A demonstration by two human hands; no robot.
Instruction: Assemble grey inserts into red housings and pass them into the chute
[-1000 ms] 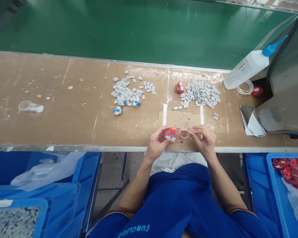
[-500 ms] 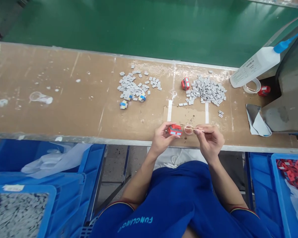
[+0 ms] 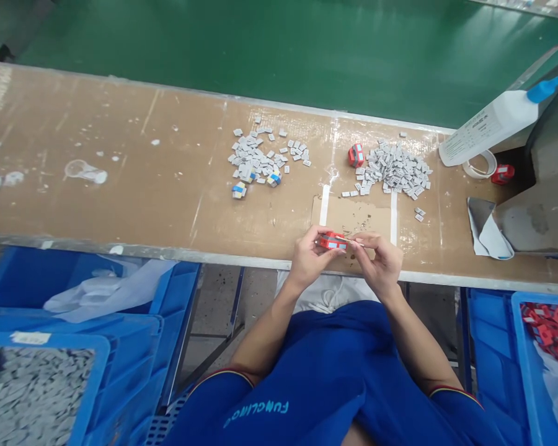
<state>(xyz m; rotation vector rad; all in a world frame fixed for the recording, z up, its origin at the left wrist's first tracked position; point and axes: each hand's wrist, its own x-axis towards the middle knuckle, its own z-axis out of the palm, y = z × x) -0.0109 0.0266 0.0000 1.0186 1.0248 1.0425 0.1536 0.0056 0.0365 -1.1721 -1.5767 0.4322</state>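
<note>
My left hand (image 3: 309,259) is closed around a small red block (image 3: 332,241) with a grey face, held just above the near edge of the brown table (image 3: 134,186). My right hand (image 3: 377,263) pinches a thin stick (image 3: 353,242) whose tip touches the red block. Both hands meet over a taped cardboard patch (image 3: 358,214). The small cup seen earlier is hidden behind my fingers.
Two heaps of small grey pieces lie farther back: a left heap (image 3: 260,158) and a right heap (image 3: 397,170) with a second red block (image 3: 355,155) beside it. A white glue bottle (image 3: 488,127) leans at right. Blue bins (image 3: 539,347) hold red parts and grey parts (image 3: 32,390).
My right hand has moved left from the small cup, bringing the stick's tip onto the red block. The left hand kept its hold. The view shifted slightly.
</note>
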